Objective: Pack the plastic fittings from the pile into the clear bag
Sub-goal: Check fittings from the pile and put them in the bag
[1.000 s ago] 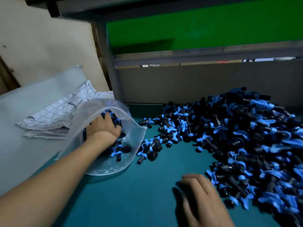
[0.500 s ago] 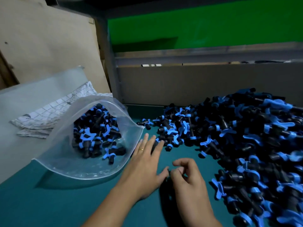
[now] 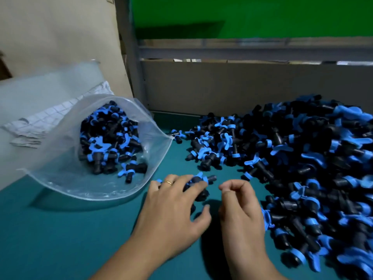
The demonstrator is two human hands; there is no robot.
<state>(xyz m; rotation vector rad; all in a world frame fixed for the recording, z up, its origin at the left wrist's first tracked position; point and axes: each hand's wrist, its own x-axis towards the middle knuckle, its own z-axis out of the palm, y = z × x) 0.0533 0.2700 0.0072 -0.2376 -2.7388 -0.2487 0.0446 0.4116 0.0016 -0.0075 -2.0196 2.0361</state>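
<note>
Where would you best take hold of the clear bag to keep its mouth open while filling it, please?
Probably pinch the clear bag by its raised upper lip, coming from above on its left. The mouth gapes toward the pile, so that side stays free for the left hand bringing fittings.

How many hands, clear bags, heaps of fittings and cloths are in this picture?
Hands: 2, the left hand and the right hand
Clear bag: 1
Pile of fittings: 1
Checked cloth: 1
Total: 5

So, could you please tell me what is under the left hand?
Black-and-blue plastic fittings stick out from under the left hand's fingers, on the teal tabletop. How many it covers is hidden.
</note>
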